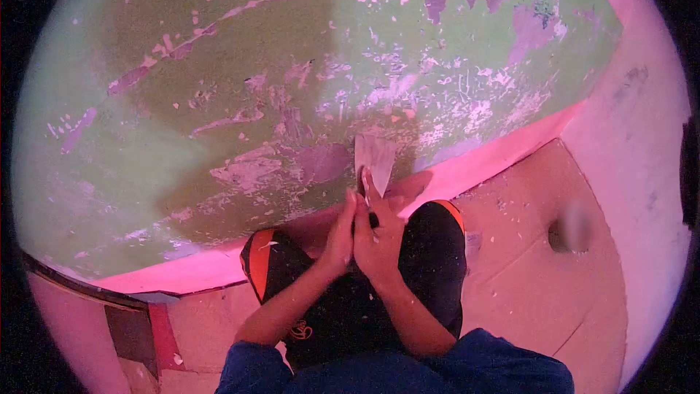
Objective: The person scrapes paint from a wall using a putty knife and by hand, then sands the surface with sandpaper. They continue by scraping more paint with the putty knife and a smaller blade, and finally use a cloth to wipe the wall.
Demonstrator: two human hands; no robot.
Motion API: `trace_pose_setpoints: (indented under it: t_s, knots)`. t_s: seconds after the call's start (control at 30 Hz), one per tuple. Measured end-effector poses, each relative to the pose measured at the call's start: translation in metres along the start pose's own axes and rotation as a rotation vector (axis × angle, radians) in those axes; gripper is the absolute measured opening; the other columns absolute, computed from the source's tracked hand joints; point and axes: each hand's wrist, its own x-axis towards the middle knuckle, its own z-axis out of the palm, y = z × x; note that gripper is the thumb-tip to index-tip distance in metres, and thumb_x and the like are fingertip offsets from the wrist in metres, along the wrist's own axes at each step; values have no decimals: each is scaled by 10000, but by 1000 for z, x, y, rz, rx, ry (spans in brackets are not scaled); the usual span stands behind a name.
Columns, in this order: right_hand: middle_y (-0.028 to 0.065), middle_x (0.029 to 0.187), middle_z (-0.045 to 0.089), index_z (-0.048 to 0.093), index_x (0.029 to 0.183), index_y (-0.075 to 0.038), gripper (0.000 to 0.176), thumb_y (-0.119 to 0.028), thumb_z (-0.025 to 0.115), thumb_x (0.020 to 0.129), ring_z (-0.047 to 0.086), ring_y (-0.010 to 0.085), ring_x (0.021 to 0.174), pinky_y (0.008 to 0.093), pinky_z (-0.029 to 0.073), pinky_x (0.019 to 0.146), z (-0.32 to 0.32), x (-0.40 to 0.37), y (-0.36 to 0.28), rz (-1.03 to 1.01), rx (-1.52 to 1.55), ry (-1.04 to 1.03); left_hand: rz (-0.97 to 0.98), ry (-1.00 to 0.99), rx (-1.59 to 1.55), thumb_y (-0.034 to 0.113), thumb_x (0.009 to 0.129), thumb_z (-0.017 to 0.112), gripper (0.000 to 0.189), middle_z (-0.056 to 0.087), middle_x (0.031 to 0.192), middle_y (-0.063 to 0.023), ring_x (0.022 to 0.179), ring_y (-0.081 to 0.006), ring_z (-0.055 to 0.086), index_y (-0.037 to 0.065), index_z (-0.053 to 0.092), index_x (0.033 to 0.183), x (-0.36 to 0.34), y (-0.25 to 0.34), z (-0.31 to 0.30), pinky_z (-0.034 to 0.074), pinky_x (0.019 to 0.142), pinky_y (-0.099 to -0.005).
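Note:
A scraper with a wide flat metal blade points up against the lower part of a green wall, where paint has peeled in patches. My right hand is wrapped round its handle, one finger stretched along the blade. Close against it on the left is my left hand, its fingers pressed together and pointing up beside the handle; whether it also bears on the handle is hidden. The blade's top edge meets the flaked surface.
A pink skirting band runs along the wall's foot. On the floor at right stands a small blurred round object. A pale side wall rises at far right. My bent knees flank my hands. Dark and red pieces lie at lower left.

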Motion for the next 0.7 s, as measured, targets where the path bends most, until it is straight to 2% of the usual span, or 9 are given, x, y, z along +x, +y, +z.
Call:
trace_pose_setpoints:
  t_s: [0.13,0.2,0.3,0.33,0.37,0.43,0.5,0.63,0.7]
  knots:
    - [138,1217,526,464,1252,-35,391,-2,454,863,497,165,1109,275,361,925,8,13,-9,81,74,37,-106,13,-27,482,936,245,595,488,1208,-141,1087,-228,481,27,372,1297,12,3,-20,363,955,-333]
    - [138,1230,515,460,1252,-26,390,2,449,863,492,175,1121,279,353,935,6,18,-11,21,107,106,-59,132,584,439,946,252,563,449,1265,-146,1158,-231,429,27,353,1317,15,41,8,310,996,-331]
    - [140,1243,504,449,1257,-16,395,0,444,862,488,175,1126,280,339,952,-2,11,-4,13,4,47,88,95,220,424,945,272,562,427,1293,-142,1199,-222,388,13,334,1325,9,-9,-5,254,1025,-320]
    - [164,1153,550,469,1253,-56,404,-28,472,850,543,236,1024,319,374,912,3,5,3,-25,1,76,94,203,28,443,940,274,576,409,1309,-150,1210,-215,368,4,376,1299,8,-12,3,226,1036,-313]
    - [189,1063,596,490,1248,-96,414,-56,500,837,597,297,922,358,409,873,7,1,10,-49,-1,107,93,201,37,443,940,274,576,409,1309,-150,1210,-215,368,4,376,1299,10,-9,1,226,1036,-313]
    - [197,1065,594,490,1247,-96,405,-47,482,846,593,290,957,363,385,913,7,9,8,-31,-97,121,1,158,416,446,940,270,584,390,1322,-150,1217,-210,356,4,354,1313,10,14,4,226,1037,-312]
    - [145,1226,517,444,1258,-18,395,-25,445,862,518,193,1096,297,321,973,3,28,-18,-3,29,113,-151,-30,327,456,938,270,595,366,1340,-140,1227,-216,341,13,329,1331,19,18,-10,230,1037,-315]
    - [149,1200,538,471,1237,-16,380,-24,469,858,520,170,1077,278,340,945,-5,2,2,102,-76,-14,217,240,286,501,914,315,615,424,1280,-119,1128,-200,433,36,363,1314,17,-14,1,359,939,-339]
    - [143,1202,539,482,1227,-14,368,-18,469,860,510,155,1083,268,355,928,-4,7,11,71,-94,13,-72,170,77,524,896,342,626,488,1201,-111,1056,-195,490,34,401,1281,19,-8,3,408,877,-320]
